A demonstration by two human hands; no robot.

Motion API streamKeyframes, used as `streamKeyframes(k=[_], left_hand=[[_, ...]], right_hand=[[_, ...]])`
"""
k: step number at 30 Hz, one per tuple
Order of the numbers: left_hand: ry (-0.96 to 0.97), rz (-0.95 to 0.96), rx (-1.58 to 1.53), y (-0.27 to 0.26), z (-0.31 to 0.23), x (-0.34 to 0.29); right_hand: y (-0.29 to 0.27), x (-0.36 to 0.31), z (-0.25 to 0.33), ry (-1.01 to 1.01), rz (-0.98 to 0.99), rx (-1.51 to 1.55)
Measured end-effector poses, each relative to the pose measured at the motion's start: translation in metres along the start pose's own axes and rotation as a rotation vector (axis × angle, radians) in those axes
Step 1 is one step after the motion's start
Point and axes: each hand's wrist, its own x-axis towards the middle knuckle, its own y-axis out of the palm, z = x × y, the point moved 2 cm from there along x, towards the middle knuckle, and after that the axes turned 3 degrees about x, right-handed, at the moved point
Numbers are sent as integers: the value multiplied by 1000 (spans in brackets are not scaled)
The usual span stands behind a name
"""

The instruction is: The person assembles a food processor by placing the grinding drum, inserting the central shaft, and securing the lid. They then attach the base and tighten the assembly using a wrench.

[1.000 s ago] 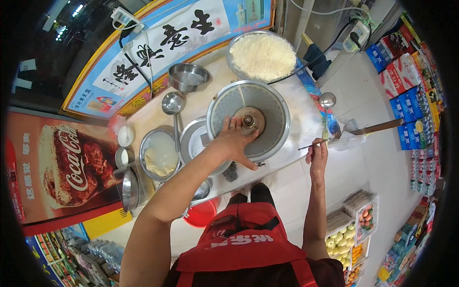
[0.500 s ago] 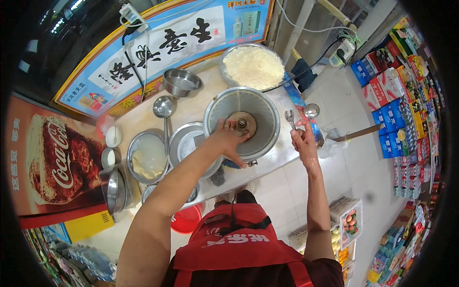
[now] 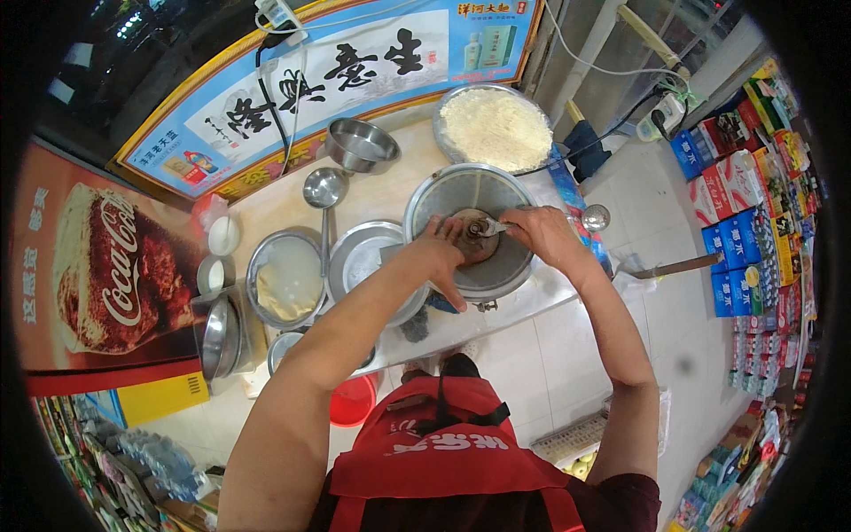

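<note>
A deep metal drum (image 3: 429,202) stands near the front of the table, with a round disc (image 3: 480,250) and a central nut (image 3: 476,228) inside. My left hand (image 3: 441,254) reaches over its near-left rim, fingers apart and resting on the disc, thumb stretched along the near side. Closed around a metal wrench (image 3: 500,228), my right hand (image 3: 548,235) leans in over the right rim. The wrench's head is at the nut; how it sits there is partly hidden.
Left of the drum are a metal basin (image 3: 344,257), a bowl of cloudy liquid (image 3: 297,266) and a ladle (image 3: 324,189). An empty metal bowl (image 3: 362,146) and a basin of pale crumbly meal (image 3: 496,129) lie behind. A skimmer (image 3: 596,217) extends past the right edge.
My right hand has moved left and inward, carrying the wrench from beside the drum to the nut inside it. My left hand stays on the disc. The whole view has shifted slightly.
</note>
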Motion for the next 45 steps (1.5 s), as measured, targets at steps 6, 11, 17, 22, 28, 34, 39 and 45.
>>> streamKeyframes(k=[6,11,17,22,28,34,39,45], left_hand=[[23,-37,-28,3,2,-1],[15,-37,-32,4,0,1],[-153,-135,-122,16,-23,9],[-376,-429,-355,24,-60,24],[-159,-371,-67,28,-46,-24],[-68,-578,99,43,-11,-53],[-296,-725,108,58,-70,-21],[-188,-707,-168,40,-67,-22]], right_hand=[[4,26,-13,-57,171,2],[9,33,-28,-191,115,-61],[54,-9,7,134,3,-130],[69,-25,31,229,-85,-322],[42,2,-16,-83,-133,-245],[39,9,-18,-156,-131,-243],[70,-15,29,254,-55,-455],[61,-15,11,135,-44,-380]])
